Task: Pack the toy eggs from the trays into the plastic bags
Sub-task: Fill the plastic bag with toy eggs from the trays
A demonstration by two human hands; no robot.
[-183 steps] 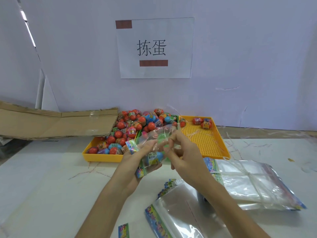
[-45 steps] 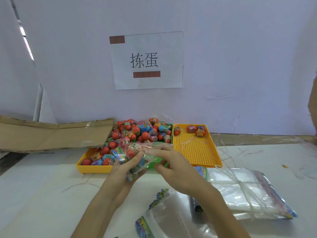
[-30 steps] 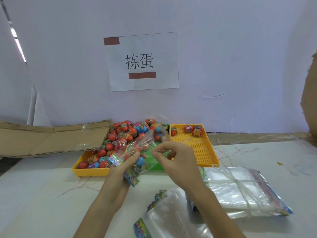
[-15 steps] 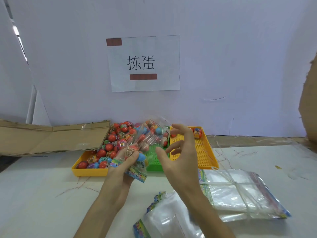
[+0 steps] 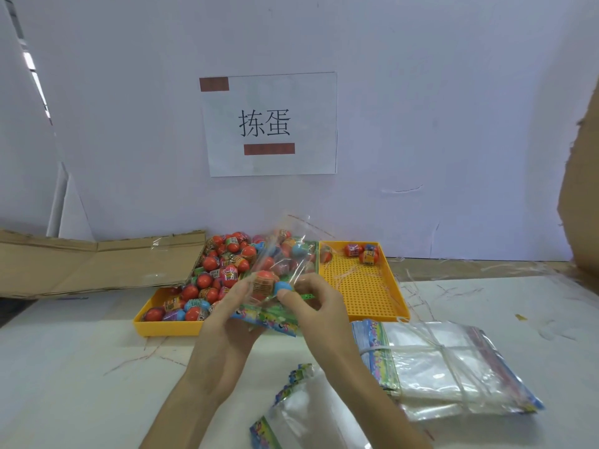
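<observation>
Both hands raised over the white bench [image 5: 81,367], gripping one clear plastic bag [image 5: 285,254] between them. Left hand [image 5: 227,322] curled round the bag's lower left part, thumb pressed on the film beside an orange toy egg [image 5: 264,281] inside. Right hand [image 5: 319,306] pinching the bag's lower right side, thumb just beside a blue toy egg [image 5: 283,286], also inside. Printed coloured strip [image 5: 269,319] along the bag's bottom edge, between the two wrists; upper part of the bag standing up, crumpled, in front of the trays.

Behind the hands, three trays side by side: left yellow tray [image 5: 165,327] heaped with toy eggs [image 5: 223,264], mostly orange, some blue and purple; green tray [image 5: 309,251] in the middle, largely hidden by the bag; right yellow tray [image 5: 366,286] with a few eggs [image 5: 361,252] at its far end.

Bundle of flat bags [image 5: 437,367], tied with plastic string, lying on the bench right of the right forearm. More loose bags [image 5: 308,413] near the bottom edge. Flattened cardboard [image 5: 90,264] at left, against the wall. Paper sign [image 5: 269,124] with two characters on the wall.
</observation>
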